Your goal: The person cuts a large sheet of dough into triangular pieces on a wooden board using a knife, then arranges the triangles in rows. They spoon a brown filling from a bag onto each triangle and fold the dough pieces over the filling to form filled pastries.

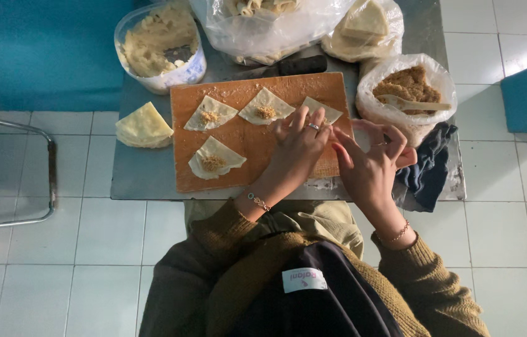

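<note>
My left hand (298,145) and my right hand (369,159) meet over the right end of a wooden board (251,140). Their fingertips pinch a pale triangular dough wrapper (323,111), mostly hidden under my fingers. Three other wrappers lie flat on the board, each with a dab of brown filling: one at the top left (210,115), one at the top middle (266,106), one lower left (215,159). Both wrists wear a thin bracelet and my left hand has a ring.
The board rests on a small metal table (145,175). A stack of wrappers (144,126), a tub of pale paste (160,43), bags of wrappers (363,28), a bag of brown filling with a spoon (408,87), a dark cloth (429,165). Metal chair frame (50,181) at left.
</note>
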